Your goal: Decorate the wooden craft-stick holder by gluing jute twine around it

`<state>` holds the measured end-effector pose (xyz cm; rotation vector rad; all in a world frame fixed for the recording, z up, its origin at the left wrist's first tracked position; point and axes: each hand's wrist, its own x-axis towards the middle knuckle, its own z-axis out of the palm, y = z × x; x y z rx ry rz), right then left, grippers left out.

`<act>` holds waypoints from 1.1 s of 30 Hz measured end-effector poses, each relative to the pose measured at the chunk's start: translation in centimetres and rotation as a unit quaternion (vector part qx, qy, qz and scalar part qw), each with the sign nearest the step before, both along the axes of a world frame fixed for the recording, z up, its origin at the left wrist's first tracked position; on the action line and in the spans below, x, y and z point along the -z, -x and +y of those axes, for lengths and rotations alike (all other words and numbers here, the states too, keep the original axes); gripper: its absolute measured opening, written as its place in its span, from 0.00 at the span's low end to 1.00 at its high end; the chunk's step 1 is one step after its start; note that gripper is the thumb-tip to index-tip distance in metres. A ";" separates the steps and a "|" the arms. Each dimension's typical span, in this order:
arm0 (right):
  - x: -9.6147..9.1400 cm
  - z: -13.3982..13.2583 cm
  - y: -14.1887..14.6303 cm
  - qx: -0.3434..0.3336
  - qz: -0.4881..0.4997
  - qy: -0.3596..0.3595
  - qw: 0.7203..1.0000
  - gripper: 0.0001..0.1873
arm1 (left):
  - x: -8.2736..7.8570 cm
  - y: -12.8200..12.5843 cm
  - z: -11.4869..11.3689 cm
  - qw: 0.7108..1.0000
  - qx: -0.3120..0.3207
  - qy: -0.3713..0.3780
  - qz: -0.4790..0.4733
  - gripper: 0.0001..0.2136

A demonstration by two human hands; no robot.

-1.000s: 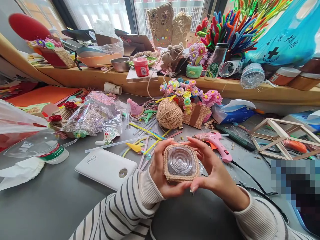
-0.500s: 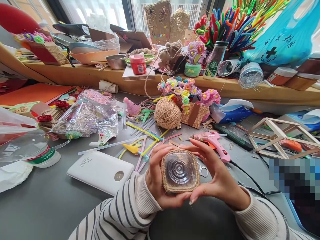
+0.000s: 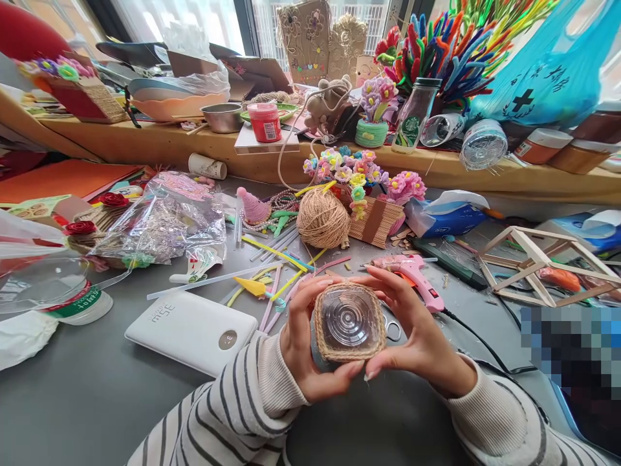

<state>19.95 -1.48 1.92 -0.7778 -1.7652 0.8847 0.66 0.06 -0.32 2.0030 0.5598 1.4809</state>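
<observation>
Both hands hold a clear plastic container (image 3: 349, 320) whose rim is wrapped in jute twine, its ridged square bottom facing me. My left hand (image 3: 301, 349) curls round its left side with the thumb under it. My right hand (image 3: 417, 336) grips its right side, fingers over the top edge and thumb below. They hold it just above the grey table (image 3: 97, 401). A ball of jute twine (image 3: 323, 219) lies beyond it, and a pink glue gun (image 3: 412, 272) rests just behind my right hand.
A white power bank (image 3: 191, 331) lies left of my hands. Coloured sticks (image 3: 272, 255), a crinkled plastic bag (image 3: 165, 220), a flower basket (image 3: 369, 207) and a wooden stick frame (image 3: 538, 265) crowd the table. The wooden ledge (image 3: 194, 145) behind carries jars, bowls and pipe cleaners (image 3: 446, 52).
The hands have turned the container slightly and lifted it a little; the view has shifted right and down.
</observation>
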 end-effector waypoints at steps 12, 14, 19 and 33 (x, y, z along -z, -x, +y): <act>0.1 0.1 0.0 -0.020 0.001 0.028 0.999 0.51 | 0.0 0.2 0.3 1.000 0.013 0.007 0.005 0.40; 0.3 0.1 0.0 -0.016 0.003 0.027 0.999 0.51 | 0.0 0.2 0.2 1.000 0.012 0.007 0.006 0.40; 0.6 0.1 0.1 0.004 0.001 0.027 1.000 0.48 | 0.0 0.2 0.2 0.999 0.014 0.031 0.006 0.38; 0.6 0.2 0.3 0.013 0.008 0.037 0.999 0.41 | -0.1 0.4 0.2 0.998 0.029 0.058 0.003 0.36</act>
